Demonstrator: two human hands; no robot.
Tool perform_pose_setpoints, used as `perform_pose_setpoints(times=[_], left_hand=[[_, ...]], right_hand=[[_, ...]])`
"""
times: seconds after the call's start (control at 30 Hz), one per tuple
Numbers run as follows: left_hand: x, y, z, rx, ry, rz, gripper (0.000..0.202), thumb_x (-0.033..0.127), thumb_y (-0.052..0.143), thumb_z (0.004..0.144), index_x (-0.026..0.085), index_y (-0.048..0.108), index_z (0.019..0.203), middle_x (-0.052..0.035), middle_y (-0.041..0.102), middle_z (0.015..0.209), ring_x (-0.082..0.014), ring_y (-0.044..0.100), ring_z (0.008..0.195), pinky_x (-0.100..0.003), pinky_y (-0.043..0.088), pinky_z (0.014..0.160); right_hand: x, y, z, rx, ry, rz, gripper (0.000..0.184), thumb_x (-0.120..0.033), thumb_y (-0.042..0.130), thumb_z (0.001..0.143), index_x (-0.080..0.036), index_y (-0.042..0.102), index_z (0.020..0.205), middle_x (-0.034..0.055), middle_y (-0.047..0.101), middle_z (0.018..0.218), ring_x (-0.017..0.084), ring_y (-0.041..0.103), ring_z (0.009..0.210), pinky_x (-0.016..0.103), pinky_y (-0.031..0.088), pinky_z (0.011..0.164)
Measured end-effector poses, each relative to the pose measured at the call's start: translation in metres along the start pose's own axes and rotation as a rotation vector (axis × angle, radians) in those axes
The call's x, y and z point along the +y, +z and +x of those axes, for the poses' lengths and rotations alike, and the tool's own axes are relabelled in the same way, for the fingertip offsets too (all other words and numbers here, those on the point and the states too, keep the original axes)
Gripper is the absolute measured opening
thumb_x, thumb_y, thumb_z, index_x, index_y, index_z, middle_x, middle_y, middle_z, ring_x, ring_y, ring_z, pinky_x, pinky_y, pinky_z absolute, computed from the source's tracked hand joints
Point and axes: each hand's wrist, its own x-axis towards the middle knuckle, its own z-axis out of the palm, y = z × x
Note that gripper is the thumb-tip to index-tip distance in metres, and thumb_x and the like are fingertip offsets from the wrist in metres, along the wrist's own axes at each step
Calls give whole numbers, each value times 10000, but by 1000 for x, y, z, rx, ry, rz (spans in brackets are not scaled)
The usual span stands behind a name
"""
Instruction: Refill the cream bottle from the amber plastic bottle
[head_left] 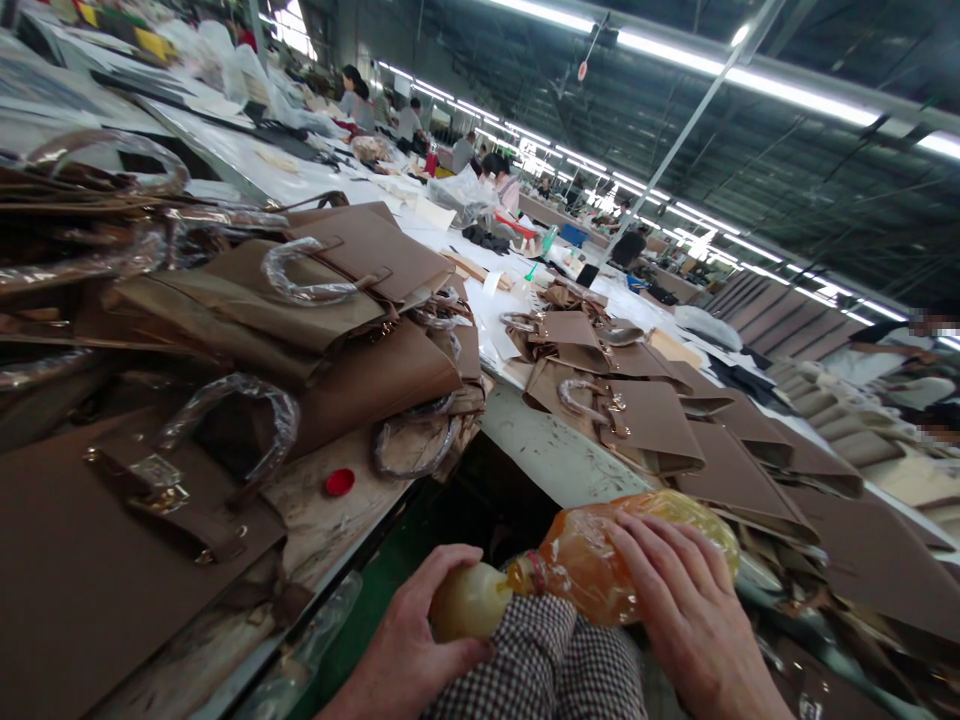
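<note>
A plastic bottle [592,560] with orange-yellow liquid lies sideways over my lap. My right hand [686,610] wraps its body. My left hand [416,640] is closed around a small pale yellowish container [469,602] that touches the bottle's neck. My checked trousers [547,665] show underneath both. A red cap [340,482] lies on the worn table edge to the left.
Piles of brown leather bag pieces with plastic-wrapped handles [255,420] cover the table [555,455] left and right [652,420]. A dark gap opens between the tables in front of me. Other workers [502,185] sit along long benches farther back.
</note>
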Motion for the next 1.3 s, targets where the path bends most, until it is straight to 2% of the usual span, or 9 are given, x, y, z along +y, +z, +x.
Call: perform_pose_setpoints(times=[0.3,0.7,1.03,1.3], left_hand=[[-3,0,0,-26,-12,-12,609,82,720,628,330,599,1171,42,618,1237,-215,554,1178,-303,368,1017],[-1,3,-1,2,-7,-59,600,71,689,606,313,616,1150,25,623,1239,-231,553,1190,-318,346,1041],[-13,6,1,-9,9,-40,617,73,712,614,332,610,1165,28,613,1258,-239,540,1201,-336,363,1036],[-12,8,1,1,20,-35,606,81,705,605,302,620,1163,2,623,1249,-257,547,1196,-343,377,1040]], right_hand=[[2,2,-5,11,10,22,415,-314,378,1030,-128,513,1376,155,656,1273,333,527,1192,534,322,1042],[4,-9,-1,-9,-41,-44,502,-267,358,1034,-161,307,1523,157,644,1278,334,517,1201,534,324,1041],[9,-15,1,-24,-85,-64,456,-250,342,1037,-132,392,1475,159,626,1319,327,519,1207,546,314,1063],[10,-18,3,-40,-93,-79,454,-242,349,1038,-141,387,1479,148,630,1322,308,527,1208,538,302,1086]])
